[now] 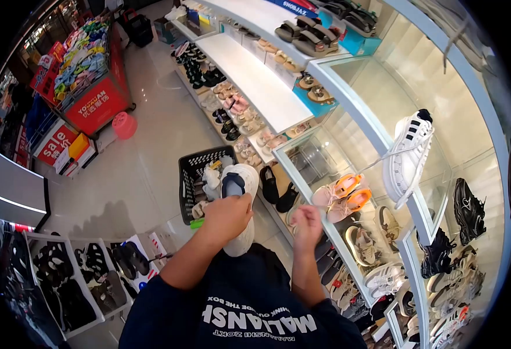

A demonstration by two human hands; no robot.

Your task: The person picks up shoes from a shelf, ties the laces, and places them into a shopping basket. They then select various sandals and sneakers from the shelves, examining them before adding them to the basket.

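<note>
A white shoe with a dark opening (241, 178) is in my left hand (229, 216), whose fingers wrap round its upper near the ankle opening. To the right, my right hand (306, 224) is raised with its fingers curled together; anything between them is too small to make out. Beside that hand, a pair of pale pink shoes with orange linings (342, 198) sits on the glass shelf. A white sneaker with black stripes (408, 157) stands further right on a higher shelf, its lace hanging loose. Beyond the held shoe is a black basket (184, 196) with crumpled pale items inside.
Shelves of shoes (249, 75) run along the right side. At the lower left are racks of dark shoes (93, 273). A red bin of colourful clothes (95, 104) and a pink round tub (124, 125) stand at the upper left on the tiled floor.
</note>
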